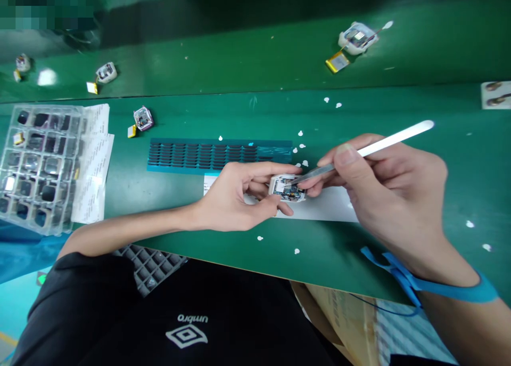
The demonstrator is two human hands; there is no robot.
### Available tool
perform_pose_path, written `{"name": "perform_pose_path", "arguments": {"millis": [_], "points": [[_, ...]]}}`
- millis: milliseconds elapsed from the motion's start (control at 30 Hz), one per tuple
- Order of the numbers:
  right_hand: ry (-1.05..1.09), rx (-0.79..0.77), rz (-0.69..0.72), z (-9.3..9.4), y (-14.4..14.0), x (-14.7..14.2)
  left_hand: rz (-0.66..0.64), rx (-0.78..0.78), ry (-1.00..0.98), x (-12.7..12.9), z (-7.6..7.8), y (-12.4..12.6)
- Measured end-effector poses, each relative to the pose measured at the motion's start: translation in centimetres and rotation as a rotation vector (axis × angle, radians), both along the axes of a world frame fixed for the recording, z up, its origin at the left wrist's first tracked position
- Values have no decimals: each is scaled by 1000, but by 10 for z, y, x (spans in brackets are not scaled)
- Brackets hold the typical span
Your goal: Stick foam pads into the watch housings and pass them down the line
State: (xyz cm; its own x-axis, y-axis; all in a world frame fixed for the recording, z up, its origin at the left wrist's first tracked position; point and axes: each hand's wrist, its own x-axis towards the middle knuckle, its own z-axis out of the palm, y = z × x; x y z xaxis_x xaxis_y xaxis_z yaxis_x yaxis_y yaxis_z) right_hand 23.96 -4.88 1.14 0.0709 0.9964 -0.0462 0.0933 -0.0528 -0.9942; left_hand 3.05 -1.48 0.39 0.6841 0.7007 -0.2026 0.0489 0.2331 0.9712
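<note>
Between the fingers and thumb of my left hand [243,195] is a small white device housing [288,189], its circuit board facing up. My right hand [383,190] pinches a pair of metal tweezers [393,138]. The tweezer tips reach into the housing, touching or just over the board; whether they grip anything there is too small to tell. Fingertips of my right hand rest at the housing's right edge. Beneath both hands lies a white paper sheet [327,205], partly hidden by them.
A blue sheet of dark strips [191,155] lies behind my left hand. Small white stickers [301,133] are scattered about. Open housings with yellow batteries [143,118] stand at left and on the green ledge [358,38]. A clear compartment tray [43,169] sits at far left.
</note>
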Motion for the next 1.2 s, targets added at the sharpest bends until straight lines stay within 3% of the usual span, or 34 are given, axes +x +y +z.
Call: {"name": "perform_pose_path", "arguments": {"millis": [700, 900, 1200], "points": [[-40, 61, -37, 0, -2, -6, 57, 31, 37, 2, 4, -3], [-123, 166, -56, 1, -3, -7, 73, 18, 60, 3, 2, -4], [-68, 388, -208, -8, -11, -11, 47, 65, 102, 1, 13, 1]]}}
